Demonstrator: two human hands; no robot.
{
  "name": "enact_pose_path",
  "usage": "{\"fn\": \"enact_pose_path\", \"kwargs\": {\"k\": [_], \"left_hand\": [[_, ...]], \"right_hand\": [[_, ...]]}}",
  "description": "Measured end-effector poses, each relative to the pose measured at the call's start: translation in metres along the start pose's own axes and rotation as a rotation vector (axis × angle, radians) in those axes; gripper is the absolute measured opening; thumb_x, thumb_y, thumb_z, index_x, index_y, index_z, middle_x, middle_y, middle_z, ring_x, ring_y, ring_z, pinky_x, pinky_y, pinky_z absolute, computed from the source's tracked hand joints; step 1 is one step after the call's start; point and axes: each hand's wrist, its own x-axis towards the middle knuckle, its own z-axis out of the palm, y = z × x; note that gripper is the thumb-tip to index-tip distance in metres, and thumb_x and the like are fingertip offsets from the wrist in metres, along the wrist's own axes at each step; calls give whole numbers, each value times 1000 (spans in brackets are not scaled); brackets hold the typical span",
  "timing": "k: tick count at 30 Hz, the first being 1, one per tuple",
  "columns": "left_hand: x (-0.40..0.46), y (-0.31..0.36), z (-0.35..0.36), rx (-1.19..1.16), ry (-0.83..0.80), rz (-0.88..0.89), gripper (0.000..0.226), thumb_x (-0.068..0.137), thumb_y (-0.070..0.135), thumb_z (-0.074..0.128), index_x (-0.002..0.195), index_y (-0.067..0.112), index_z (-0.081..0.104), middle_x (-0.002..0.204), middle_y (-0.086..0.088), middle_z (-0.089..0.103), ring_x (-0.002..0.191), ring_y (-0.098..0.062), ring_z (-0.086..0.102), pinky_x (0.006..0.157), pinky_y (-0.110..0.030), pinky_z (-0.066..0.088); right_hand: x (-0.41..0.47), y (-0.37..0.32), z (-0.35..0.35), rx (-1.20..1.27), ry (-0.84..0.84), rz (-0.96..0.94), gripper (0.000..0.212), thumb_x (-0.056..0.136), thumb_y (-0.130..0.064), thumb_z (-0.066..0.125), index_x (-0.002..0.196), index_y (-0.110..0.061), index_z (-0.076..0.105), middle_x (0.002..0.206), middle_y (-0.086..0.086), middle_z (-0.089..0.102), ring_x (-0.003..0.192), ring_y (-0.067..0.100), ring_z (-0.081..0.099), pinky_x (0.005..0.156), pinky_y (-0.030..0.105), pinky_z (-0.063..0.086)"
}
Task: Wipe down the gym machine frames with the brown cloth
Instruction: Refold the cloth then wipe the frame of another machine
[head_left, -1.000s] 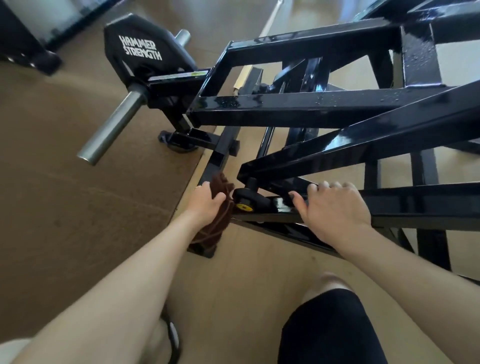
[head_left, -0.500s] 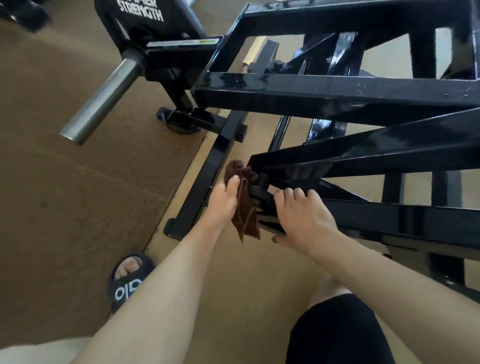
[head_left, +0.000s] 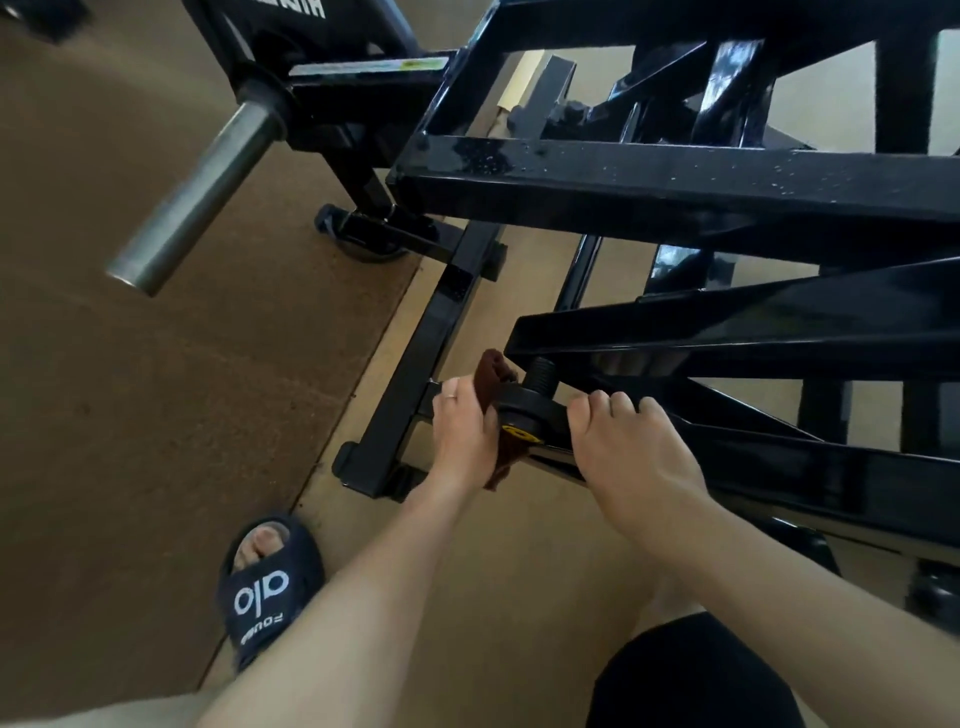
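Two hands work at the low end of the black machine frame (head_left: 675, 176), close to the floor and beside the edge of the brown floor mat (head_left: 156, 415). The left hand (head_left: 462, 441) grips the brown cloth (head_left: 491, 374), thumb and fingers closed round it, pressing it against the round black stop (head_left: 522, 410) with its yellow label, just under the end of the slanted frame beam (head_left: 727, 332). Part of the cloth bunches up above the hand and part hangs below it. The right hand (head_left: 628, 452) rests on the lower frame rail (head_left: 831, 467) just beside that stop, its fingers curled over the rail's top edge to steady the body; it holds nothing else. A steel weight peg (head_left: 197, 187) juts out over the mat at the upper left, and a foot in a dark slide sandal (head_left: 270, 582) stands at the mat's edge. The likeliest trouble is a pinch: both hands sit right where the slanted beam meets its stop, so any shift of that beam could catch fingers or trap the cloth. The drops on the upper beams suggest slick paint, and the bracing hand might slip.
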Motion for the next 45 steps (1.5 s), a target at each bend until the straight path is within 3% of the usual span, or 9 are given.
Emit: {"fn": "enact_pose_path", "kwargs": {"k": [6, 13, 17, 22, 26, 28, 32, 37, 45], "left_hand": [[27, 6, -2, 398, 94, 55, 35, 105, 34, 45, 126, 7, 50, 137, -13, 44, 121, -29, 41, 106, -41, 37], [12, 7, -13, 184, -28, 176, 9, 100, 16, 52, 106, 10, 55, 109, -3, 47, 99, -20, 40, 91, -39, 44], [8, -5, -12, 263, 27, 155, 21, 101, 27, 49, 114, 11, 52, 114, -2, 46, 97, -14, 35, 90, -31, 39], [19, -8, -16, 458, 66, 165, 36, 104, 38, 48, 120, 6, 53, 121, -11, 51, 106, -27, 47, 91, -39, 43], [21, -10, -33, 535, 67, 314, 32, 104, 36, 50, 118, 7, 53, 120, -13, 52, 104, -28, 50, 90, -38, 45], [27, -24, -53, 537, 137, 234, 28, 103, 32, 52, 117, 8, 51, 122, -12, 49, 104, -27, 49, 89, -37, 44], [36, -62, -82, 447, 113, -5, 37, 105, 38, 48, 126, 8, 48, 130, -15, 45, 111, -31, 48, 97, -45, 44], [45, -47, -58, 417, -6, 269, 31, 104, 38, 48, 123, 14, 51, 124, -9, 47, 107, -27, 45, 91, -43, 46], [120, -37, -51, 587, 81, 282, 39, 104, 37, 50, 132, 11, 44, 138, -17, 42, 116, -33, 45, 96, -43, 40]], "right_hand": [[1, 1, 0, -48, -11, -15, 62, 92, -17, 64, 141, -6, 27, 122, 12, 50, 106, 25, 54, 84, 35, 41], [-1, 2, -3, -83, 13, -30, 59, 92, -16, 63, 137, -1, 28, 120, 12, 50, 104, 24, 54, 83, 35, 40], [0, 2, 1, -64, 19, -25, 58, 92, -17, 63, 138, -3, 30, 119, 11, 51, 101, 23, 54, 80, 34, 39], [-1, 2, -4, 18, 36, -4, 53, 97, -25, 60, 138, -6, 32, 125, 9, 51, 110, 24, 55, 86, 35, 40], [6, -11, -20, 254, 296, -91, 64, 87, -32, 71, 140, -11, 42, 125, 8, 54, 113, 26, 56, 98, 37, 48], [24, -26, -28, 331, 433, -171, 58, 88, -40, 69, 135, -13, 48, 119, 5, 58, 107, 24, 58, 95, 37, 50], [62, -41, -29, 299, 383, -231, 36, 104, -48, 41, 112, -20, 63, 100, -3, 68, 90, 18, 65, 85, 32, 50], [77, -39, -9, 321, 577, -279, 26, 98, -28, 62, 76, -16, 66, 67, 0, 65, 60, 22, 63, 63, 34, 50], [83, -42, 5, 350, 683, -265, 30, 99, -28, 59, 71, -18, 60, 64, -3, 61, 57, 20, 60, 63, 33, 51]]}}
